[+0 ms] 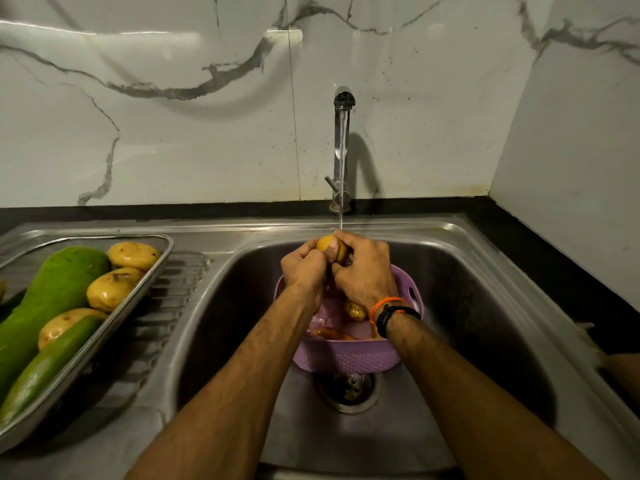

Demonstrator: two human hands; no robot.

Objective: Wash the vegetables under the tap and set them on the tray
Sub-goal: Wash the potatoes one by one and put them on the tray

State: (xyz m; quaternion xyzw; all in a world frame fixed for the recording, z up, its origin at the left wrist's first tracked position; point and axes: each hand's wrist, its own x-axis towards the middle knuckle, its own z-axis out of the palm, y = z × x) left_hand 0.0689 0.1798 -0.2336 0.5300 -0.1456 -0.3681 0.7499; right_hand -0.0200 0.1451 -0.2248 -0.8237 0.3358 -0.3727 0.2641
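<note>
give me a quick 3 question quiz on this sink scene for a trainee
1. True or false: the tap is running.
2. What lies on the tray? A) only potatoes B) potatoes and green gourds C) carrots D) nothing
3. Fill in: both hands hold a potato above the ____ basket.

Key:
1. True; water falls onto the potato held by the left hand and right hand.
2. B
3. purple; it sits in the sink and holds more vegetables.
</note>
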